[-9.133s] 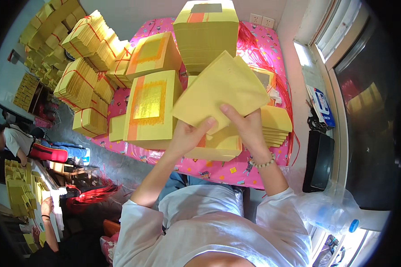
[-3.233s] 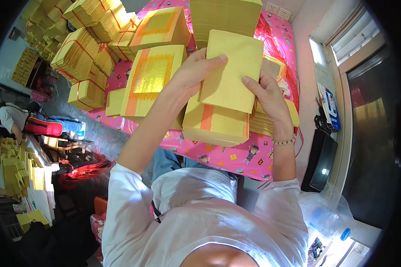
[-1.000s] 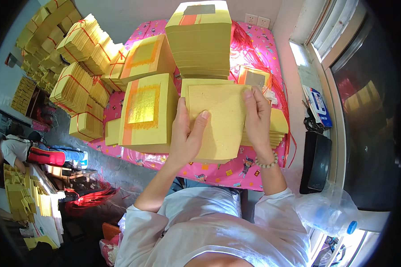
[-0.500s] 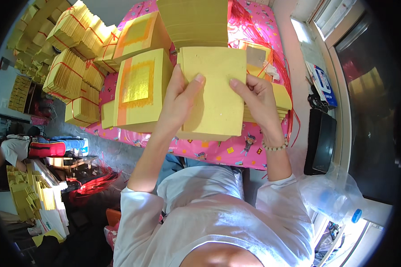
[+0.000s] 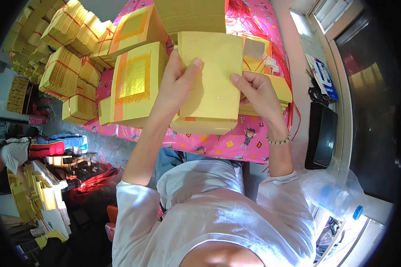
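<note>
Between my two hands is a thick stack of yellow paper (image 5: pixel 214 75), held up over the near part of the table. My left hand (image 5: pixel 177 82) grips its left edge, thumb lying on the top face. On the opposite edge my right hand (image 5: pixel 256 91) has its thumb on top and its fingers curled at the side. Below the held stack the edge of more yellow paper shows, with a bit of orange. Just left stands a yellow paper block with a gold foil square (image 5: pixel 136 80) framed in orange. Behind rises a tall yellow stack (image 5: pixel 189 15).
Bundles of yellow paper tied with red string (image 5: pixel 62 73) are piled at the left. Red strands (image 5: pixel 245 20) lie on the pink patterned table cover (image 5: pixel 205 147). At right are a black box (image 5: pixel 321 135) and a plastic bottle (image 5: pixel 338 198). Another person (image 5: pixel 18 153) works at far left.
Both hands have raised the paper stack slightly away from me and it now tilts, showing more beneath it. My right hand sits lower on its edge. At far left, the other person's arm reaches down.
</note>
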A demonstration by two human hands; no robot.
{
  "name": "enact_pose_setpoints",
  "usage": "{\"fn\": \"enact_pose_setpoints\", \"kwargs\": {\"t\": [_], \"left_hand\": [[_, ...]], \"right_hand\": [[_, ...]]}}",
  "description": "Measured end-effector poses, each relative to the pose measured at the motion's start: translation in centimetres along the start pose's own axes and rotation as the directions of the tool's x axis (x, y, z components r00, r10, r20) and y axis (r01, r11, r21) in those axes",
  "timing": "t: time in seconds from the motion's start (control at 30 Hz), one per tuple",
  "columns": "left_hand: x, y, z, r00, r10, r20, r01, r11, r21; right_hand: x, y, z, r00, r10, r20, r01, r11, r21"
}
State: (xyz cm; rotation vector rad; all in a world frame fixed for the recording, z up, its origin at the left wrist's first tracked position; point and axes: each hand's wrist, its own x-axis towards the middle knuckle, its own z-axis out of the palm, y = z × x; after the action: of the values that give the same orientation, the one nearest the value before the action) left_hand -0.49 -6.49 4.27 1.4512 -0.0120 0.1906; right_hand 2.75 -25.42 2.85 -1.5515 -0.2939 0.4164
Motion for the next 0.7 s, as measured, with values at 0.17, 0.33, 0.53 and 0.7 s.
{"fn": "enact_pose_setpoints", "kwargs": {"t": [0.17,0.33,0.53,0.7], "left_hand": [[0.7,0.0,0.3,0.993,0.116,0.014,-0.117,0.991,0.068],[0.9,-0.3,0.5,0.992,0.127,-0.022,-0.125,0.989,0.077],[1.3,-0.4,0.6,0.985,0.162,-0.053,-0.158,0.984,0.080],[1.2,0.6,0.8,0.979,0.174,-0.104,-0.170,0.984,0.052]], "right_hand": [[-0.4,0.9,-0.4,0.999,0.002,0.042,-0.001,1.000,-0.017],[-1.0,0.6,-0.7,0.998,0.037,0.048,-0.036,0.999,-0.016],[-1.4,1.3,-0.6,0.999,-0.011,0.035,0.011,1.000,0.017],[-1.8,2.4,-0.8,0.997,0.031,0.076,-0.036,0.997,0.069]]}}
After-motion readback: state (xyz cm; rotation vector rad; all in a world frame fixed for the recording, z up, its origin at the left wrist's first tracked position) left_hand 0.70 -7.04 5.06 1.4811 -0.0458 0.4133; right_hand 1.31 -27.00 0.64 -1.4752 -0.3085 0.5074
